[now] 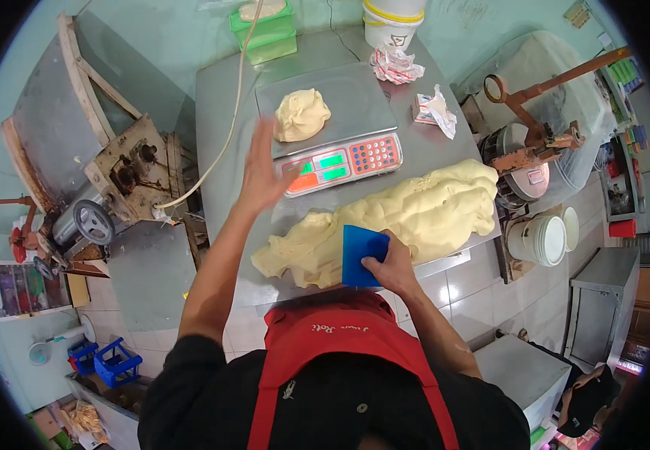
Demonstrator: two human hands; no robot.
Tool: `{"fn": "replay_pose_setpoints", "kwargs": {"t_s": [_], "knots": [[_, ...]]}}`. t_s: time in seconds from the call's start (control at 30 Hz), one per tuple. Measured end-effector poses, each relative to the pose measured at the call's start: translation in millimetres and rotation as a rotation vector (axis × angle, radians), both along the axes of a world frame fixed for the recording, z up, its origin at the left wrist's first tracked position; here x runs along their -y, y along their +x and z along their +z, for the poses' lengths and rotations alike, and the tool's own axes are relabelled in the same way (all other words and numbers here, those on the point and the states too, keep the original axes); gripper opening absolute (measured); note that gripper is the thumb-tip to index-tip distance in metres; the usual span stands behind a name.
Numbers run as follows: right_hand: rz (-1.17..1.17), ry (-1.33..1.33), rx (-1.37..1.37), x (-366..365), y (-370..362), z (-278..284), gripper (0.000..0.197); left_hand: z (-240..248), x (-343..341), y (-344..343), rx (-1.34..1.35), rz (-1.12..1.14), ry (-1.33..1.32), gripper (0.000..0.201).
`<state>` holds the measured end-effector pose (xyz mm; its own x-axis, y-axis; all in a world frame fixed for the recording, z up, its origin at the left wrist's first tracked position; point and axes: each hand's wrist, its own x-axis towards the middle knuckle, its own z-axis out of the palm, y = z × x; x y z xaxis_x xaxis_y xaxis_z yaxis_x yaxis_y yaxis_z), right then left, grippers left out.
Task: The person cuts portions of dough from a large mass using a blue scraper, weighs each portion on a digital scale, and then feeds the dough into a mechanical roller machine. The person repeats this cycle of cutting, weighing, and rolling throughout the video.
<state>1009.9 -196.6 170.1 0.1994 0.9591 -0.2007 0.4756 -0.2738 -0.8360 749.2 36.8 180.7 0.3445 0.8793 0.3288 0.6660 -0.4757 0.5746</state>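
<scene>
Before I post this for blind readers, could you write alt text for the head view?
A person's right hand holds a blue scraper at a long slab of dough; the open left hand is by a scale bearing a dough lump.

The dough mass (437,202) and dough lump (302,115) are pale yellow, the dough scraper (362,255) vivid blue. The digital scale (325,86) has an orange-and-white panel (307,181) with green displays (332,160). The apron (340,339) is red with white script; the shirt (209,390) is black.
</scene>
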Motion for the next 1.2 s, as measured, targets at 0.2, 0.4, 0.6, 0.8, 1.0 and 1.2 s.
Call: {"fn": "replay_pose_setpoints", "kwargs": {"t_s": [0.2,0.4,0.6,0.8,1.0,1.2], "knots": [[0.215,0.011,0.049,-26,-39,11,0.04,-67,172,-80,-0.228,-0.054,-0.305,0.06],[0.482,0.119,0.392,-45,-151,5,0.031,-85,202,-88,-0.009,-0.001,-0.234,0.036],[0.583,0.183,0.43,5,-205,-34,0.028,-76,249,-136,0.007,0.031,-0.32,0.032],[0.581,0.002,0.458,-5,-256,-71,0.042,-102,264,-163,0.022,0.147,-0.217,0.027],[0.464,-0.1,0.06,-61,-244,-70,0.047,-122,234,-194,0.726,0.351,-0.592,0.033],[0.259,-0.015,-0.077,-26,-145,-33,0.044,28,68,-103,0.368,0.199,-0.344,0.087]]}}
